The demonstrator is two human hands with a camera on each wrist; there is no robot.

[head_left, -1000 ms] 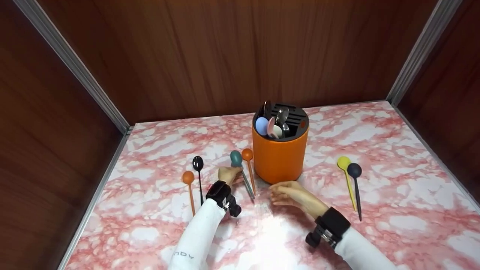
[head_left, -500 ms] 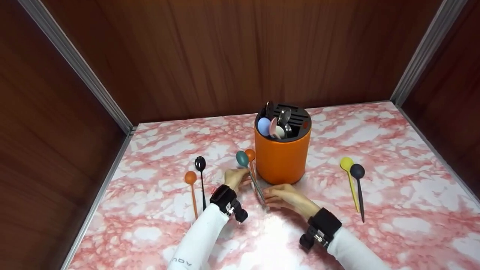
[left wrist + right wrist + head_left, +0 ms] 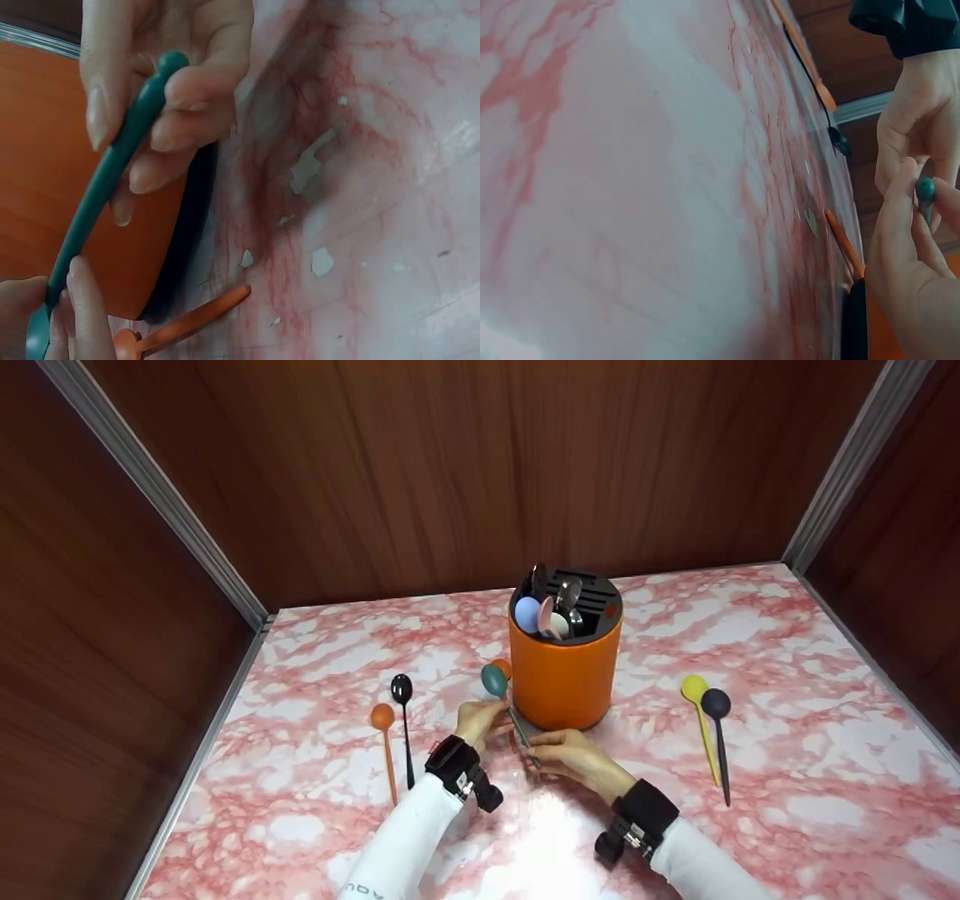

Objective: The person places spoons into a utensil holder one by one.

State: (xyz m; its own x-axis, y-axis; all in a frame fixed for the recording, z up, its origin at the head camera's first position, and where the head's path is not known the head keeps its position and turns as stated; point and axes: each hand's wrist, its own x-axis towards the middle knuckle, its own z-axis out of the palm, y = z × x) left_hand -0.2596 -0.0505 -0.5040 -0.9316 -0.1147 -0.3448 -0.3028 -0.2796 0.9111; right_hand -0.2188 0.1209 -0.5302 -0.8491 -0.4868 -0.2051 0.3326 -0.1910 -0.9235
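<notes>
A teal spoon slants in front of the orange utensil holder, held between both hands. My left hand pinches its handle just below the bowl. At the other end, my right hand has thumb and fingers around the handle tip, which the left wrist view shows as a rounded teal knob. Behind the teal spoon an orange spoon lies on the table beside the holder, partly covered by the left hand in the head view.
Blue, pink, white and metallic spoon heads stick out of the holder's black slotted top. Left on the marbled table lie an orange spoon and a black spoon. A yellow spoon and a dark spoon lie right.
The teal spoon has been raised and moved right by the left hand. My right hand has come left to its handle end and taken hold of it.
</notes>
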